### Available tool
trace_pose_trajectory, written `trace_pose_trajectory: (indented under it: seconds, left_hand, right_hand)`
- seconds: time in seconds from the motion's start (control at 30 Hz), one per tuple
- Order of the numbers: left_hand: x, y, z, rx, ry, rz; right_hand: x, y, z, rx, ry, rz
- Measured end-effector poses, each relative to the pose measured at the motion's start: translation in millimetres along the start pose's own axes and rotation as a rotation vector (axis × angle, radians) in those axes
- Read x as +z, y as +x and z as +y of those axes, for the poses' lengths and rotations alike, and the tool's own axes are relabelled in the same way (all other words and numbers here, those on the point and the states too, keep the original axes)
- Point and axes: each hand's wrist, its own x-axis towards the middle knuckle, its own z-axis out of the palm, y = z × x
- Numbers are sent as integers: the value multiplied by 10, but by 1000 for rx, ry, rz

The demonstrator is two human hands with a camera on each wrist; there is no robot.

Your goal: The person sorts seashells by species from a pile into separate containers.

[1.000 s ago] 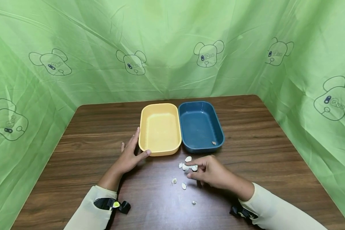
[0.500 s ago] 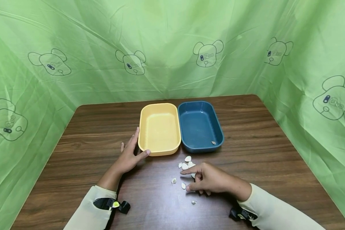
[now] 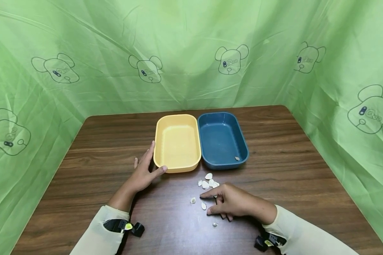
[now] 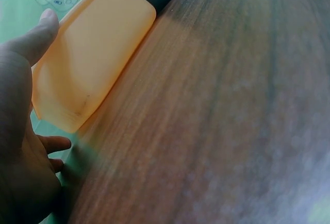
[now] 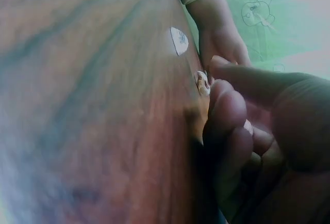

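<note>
Rt wrist table [image 5: 77, 105] blurred

Head camera looks down over the whole surface [image 3: 274, 148]; both wrist cameras skim it closely, the left sharing the yellow tray [image 3: 177, 143] [image 4: 87, 64].

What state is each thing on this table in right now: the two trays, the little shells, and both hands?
Yellow tray: upright, nothing in it.
Blue tray: upright, one small piece inside.
White shells: loose on the table.
Left hand: fingers straight, resting against the yellow tray.
Right hand: forefinger stretched toward the shells, other fingers curled, holding nothing visible.
</note>
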Motion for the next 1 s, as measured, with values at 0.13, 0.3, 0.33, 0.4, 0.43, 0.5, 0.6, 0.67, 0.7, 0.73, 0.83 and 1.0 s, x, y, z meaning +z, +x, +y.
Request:
trace_pose_trajectory:
  seconds: [0.13,0.3,0.33,0.4,0.43,0.5,0.6,0.67,0.7,0.73,0.83,1.0]
  left_hand:
    - [4,-1,1,-5,0,3]
    - [11,0,-2,-4,2,5]
    - [12,1,-3,-3,2,7]
    - [12,1,-3,0,1,10]
    - [12,0,-5,1,1,10]
    - [10,-2,-8,0,1,11]
    - [5,-5,-18,-5,6,7]
    - [3,-8,-20,-10,7,5]
    - [4,-9,-21,-11,8,4]
    - [4,-11,-17,-10,5,5]
    - [8,-12,-1,-4,-4,13]
    - [16,-5,5,2,-13,20]
  right_hand:
    - [15,15,17,-7,-45,13]
    - [39,37,38,-11,-99,32]
    - [45,41,41,-12,-107,36]
    - [58,49,45,-22,-119,44]
    - [64,54,48,-27,-124,48]
    - [72,60,44,-40,-137,59]
    - [82,71,40,-66,-176,83]
    - [87,78,34,-86,-214,98]
    - [88,80,35,-94,-232,105]
    - [89,83,38,-108,-254,110]
    - [93,89,41,-127,-289,118]
    - [86,91,35,-129,-298,120]
